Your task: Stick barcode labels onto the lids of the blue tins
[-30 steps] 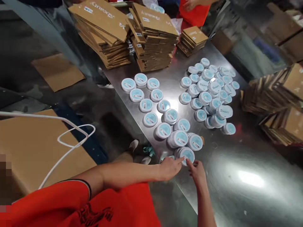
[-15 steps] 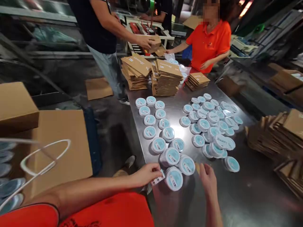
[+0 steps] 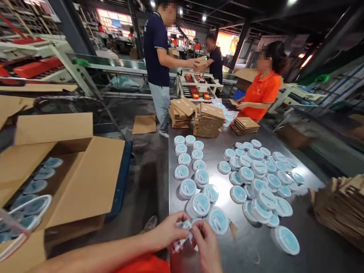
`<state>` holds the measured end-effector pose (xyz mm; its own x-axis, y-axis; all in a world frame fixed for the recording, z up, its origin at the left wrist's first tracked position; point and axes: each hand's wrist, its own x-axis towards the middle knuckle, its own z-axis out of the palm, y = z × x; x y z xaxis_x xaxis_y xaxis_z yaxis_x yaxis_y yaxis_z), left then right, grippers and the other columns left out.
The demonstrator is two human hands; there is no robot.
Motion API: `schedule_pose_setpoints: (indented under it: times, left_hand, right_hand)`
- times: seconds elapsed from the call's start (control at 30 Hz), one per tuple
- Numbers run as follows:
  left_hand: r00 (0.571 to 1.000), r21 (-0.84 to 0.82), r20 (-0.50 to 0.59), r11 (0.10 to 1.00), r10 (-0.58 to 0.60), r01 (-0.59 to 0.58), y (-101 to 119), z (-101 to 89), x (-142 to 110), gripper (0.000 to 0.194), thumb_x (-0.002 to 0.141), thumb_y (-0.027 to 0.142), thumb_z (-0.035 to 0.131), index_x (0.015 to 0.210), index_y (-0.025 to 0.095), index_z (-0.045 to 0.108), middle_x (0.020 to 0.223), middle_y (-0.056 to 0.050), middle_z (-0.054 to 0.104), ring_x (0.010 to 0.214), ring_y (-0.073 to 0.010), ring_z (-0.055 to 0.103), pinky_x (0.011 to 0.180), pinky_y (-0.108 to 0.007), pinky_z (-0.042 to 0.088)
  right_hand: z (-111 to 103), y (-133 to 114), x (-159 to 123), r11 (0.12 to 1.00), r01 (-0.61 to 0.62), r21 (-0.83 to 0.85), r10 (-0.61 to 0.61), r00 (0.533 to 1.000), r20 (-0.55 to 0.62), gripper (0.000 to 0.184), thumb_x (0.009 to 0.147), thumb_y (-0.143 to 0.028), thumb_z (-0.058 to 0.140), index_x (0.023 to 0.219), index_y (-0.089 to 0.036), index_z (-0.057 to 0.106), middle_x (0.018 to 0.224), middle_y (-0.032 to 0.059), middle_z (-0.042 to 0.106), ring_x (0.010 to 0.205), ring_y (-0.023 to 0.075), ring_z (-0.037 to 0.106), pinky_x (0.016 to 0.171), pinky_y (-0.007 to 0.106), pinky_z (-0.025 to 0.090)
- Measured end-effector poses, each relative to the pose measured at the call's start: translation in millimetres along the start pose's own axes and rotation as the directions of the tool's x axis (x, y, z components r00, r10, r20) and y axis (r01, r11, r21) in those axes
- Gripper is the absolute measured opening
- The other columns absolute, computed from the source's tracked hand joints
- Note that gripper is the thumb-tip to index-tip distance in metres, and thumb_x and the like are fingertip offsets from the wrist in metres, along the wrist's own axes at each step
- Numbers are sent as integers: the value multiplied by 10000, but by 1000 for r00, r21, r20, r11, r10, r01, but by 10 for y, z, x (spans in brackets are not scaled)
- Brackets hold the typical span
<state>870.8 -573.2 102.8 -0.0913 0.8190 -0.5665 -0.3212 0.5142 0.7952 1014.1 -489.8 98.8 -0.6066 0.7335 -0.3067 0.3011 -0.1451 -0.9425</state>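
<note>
My left hand [image 3: 166,232] and my right hand [image 3: 206,247] meet low in the middle of the view, both pinching a small white barcode label [image 3: 182,236]. A round white tin with a pale blue lid [image 3: 217,220] lies just right of my right hand, and a tilted pair of tins [image 3: 198,204] sits just above my hands. Many more such tins lie in two loose groups on the steel table [image 3: 284,261].
An open cardboard carton [image 3: 85,178] holding blue-lidded tins stands at left. Stacks of flat cardboard sleeves [image 3: 209,120] sit at the table's far end, with another stack [image 3: 341,208] at right. A co-worker in orange [image 3: 261,93] stands beyond, near a person in a dark shirt [image 3: 155,49].
My head has lifted, showing much more of the room. My right hand has moved in to the label, which my left hand held alone before.
</note>
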Motion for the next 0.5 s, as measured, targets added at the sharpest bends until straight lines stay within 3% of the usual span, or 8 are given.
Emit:
schedule_pose_setpoints:
  times: [0.07,0.13,0.2,0.3,0.4,0.5]
  left_hand:
    - [998,40,-59,999,-34,36,44,29,38,412,648,461,713,908,208,518,580,35,612,497,-167,571,468,-249,425]
    - [992,52,-125,999,8,-1,92,19,86,353,619,440,712,784,201,511,582,41,581,498,-150,561,475,-243,424]
    - [984,69,-166,996,70,-59,125,-32,128,338,596,412,737,701,192,503,592,47,553,520,-125,550,497,-226,421]
    - [977,88,-211,996,37,-18,134,-152,157,396,593,465,765,682,199,485,549,65,495,499,-126,535,465,-219,397]
    - [974,46,-226,999,19,-9,181,-245,167,463,604,535,783,697,202,473,549,72,477,477,-122,522,450,-224,391]
    - [982,8,-181,999,53,-52,402,-221,238,488,616,559,798,712,190,493,579,62,515,493,-107,526,493,-230,430]
  right_hand:
    - [-173,-5,167,985,38,-170,-38,999,8,449,824,-707,497,703,-286,596,591,-15,602,546,208,588,555,357,519]
    - [-488,-46,472,921,36,-387,-59,997,-49,439,890,-644,405,787,-278,625,708,27,681,658,234,671,646,376,570]
    - [-899,-91,873,836,-44,-546,-92,972,-218,401,924,-521,396,998,-216,645,1038,134,726,930,278,717,825,410,580]
    - [-1423,-93,1452,709,-205,-674,-102,917,-386,513,843,-405,588,1227,-65,576,1314,323,585,1166,412,656,967,533,517]
    - [-1605,24,1780,599,-318,-734,-53,900,-433,633,753,-280,704,1304,-12,544,1291,357,580,1084,440,695,907,543,537]
    - [-1548,192,1860,527,-334,-781,-38,909,-414,649,809,-251,650,1392,-11,496,1283,328,597,1019,390,723,859,502,556]
